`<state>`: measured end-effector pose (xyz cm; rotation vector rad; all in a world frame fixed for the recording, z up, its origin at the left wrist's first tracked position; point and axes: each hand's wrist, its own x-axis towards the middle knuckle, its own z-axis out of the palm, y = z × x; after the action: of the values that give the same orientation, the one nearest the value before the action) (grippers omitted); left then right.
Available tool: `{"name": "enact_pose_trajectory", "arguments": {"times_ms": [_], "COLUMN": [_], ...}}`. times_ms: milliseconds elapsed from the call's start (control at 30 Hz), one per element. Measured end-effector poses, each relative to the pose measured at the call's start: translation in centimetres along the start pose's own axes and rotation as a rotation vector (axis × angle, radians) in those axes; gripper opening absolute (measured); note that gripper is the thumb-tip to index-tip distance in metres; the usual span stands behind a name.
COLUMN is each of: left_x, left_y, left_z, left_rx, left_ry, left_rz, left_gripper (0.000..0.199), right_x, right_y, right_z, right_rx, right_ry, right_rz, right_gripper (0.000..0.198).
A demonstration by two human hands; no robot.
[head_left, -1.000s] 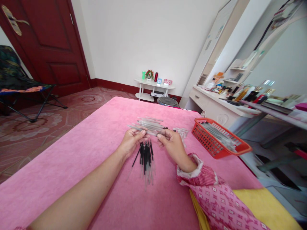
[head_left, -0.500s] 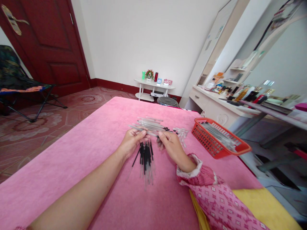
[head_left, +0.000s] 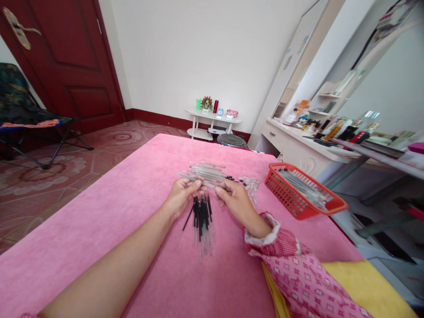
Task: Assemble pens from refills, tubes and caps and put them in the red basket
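My left hand (head_left: 184,194) pinches a translucent pen barrel (head_left: 208,184), which slants across to the right. At the barrel's other end my right hand (head_left: 233,195) is closed, with thumb and finger pressed together on that end. Below the hands lies a fan of black ink refills (head_left: 200,216) with clear lower ends. Just beyond the fingers are several more translucent pen barrels (head_left: 207,168) in a loose pile. Small black plugs (head_left: 241,180) lie to the right of that pile, beside a heap of clear pen caps (head_left: 252,185).
A red plastic basket (head_left: 291,205) of grey-white pens or barrels stands at the table's right edge. The pink cloth (head_left: 99,229) covers the table. Yellow fabric (head_left: 361,282) lies by my right sleeve. A dressing table (head_left: 294,141) with bottles stands on the right.
My right hand's fingers have shifted slightly left onto the barrel's end, and the dark tip seen there before is now covered. My left hand stays in place.
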<state>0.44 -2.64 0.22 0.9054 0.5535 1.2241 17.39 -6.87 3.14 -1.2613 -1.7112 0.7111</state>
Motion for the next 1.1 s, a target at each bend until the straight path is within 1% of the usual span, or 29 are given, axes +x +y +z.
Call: {"name": "enact_pose_trajectory", "arguments": {"times_ms": [67,100,200,267,367,400,533,667,733,833,933,1100], "left_x": [0.01,0.01,-0.04,-0.08,-0.11,-0.11,-0.04,-0.03,-0.02,0.01,0.03,0.02], "left_y": [-0.02,-0.03,-0.01,0.02,0.02,0.00,-0.09,-0.10,-0.07,-0.05,-0.04,0.01], "left_z": [0.01,0.01,0.03,0.02,-0.02,-0.05,-0.14,-0.10,-0.11,-0.21,-0.23,-0.14], "left_rx": [0.002,0.001,-0.002,0.001,0.005,0.005,0.003,0.012,0.010,0.006,0.005,0.008], "left_ry": [-0.006,-0.004,0.008,0.008,-0.008,-0.007,0.004,-0.014,-0.003,0.018,0.010,0.011], "left_rz": [-0.002,-0.002,-0.004,-0.003,-0.005,-0.005,0.000,-0.002,-0.004,0.002,0.004,-0.002], "left_gripper": [0.026,0.026,0.026,0.026,0.026,0.026,0.026,0.026,0.026,0.026,0.026,0.026], "right_x": [0.00,0.01,0.07,0.11,0.08,0.05,-0.03,-0.03,0.00,0.06,0.07,0.01], "right_y": [-0.07,-0.09,-0.10,-0.08,-0.05,-0.05,-0.05,-0.03,-0.03,-0.09,-0.18,-0.11], "right_z": [-0.02,-0.03,-0.02,-0.02,-0.01,0.00,0.07,-0.01,-0.11,-0.16,-0.07,-0.07], "right_rx": [0.022,0.031,0.037,0.036,0.052,0.050,0.012,0.041,0.046,0.029,0.005,-0.008], "right_ry": [-0.054,-0.059,0.005,0.008,-0.050,-0.051,-0.005,-0.051,-0.033,-0.008,-0.004,-0.011], "right_rz": [0.028,0.032,-0.003,-0.012,0.013,0.012,-0.023,0.013,0.015,0.002,-0.023,-0.027], "right_gripper": [0.040,0.041,0.027,0.024,0.036,0.037,0.027,0.039,0.041,0.036,0.028,0.034]}}
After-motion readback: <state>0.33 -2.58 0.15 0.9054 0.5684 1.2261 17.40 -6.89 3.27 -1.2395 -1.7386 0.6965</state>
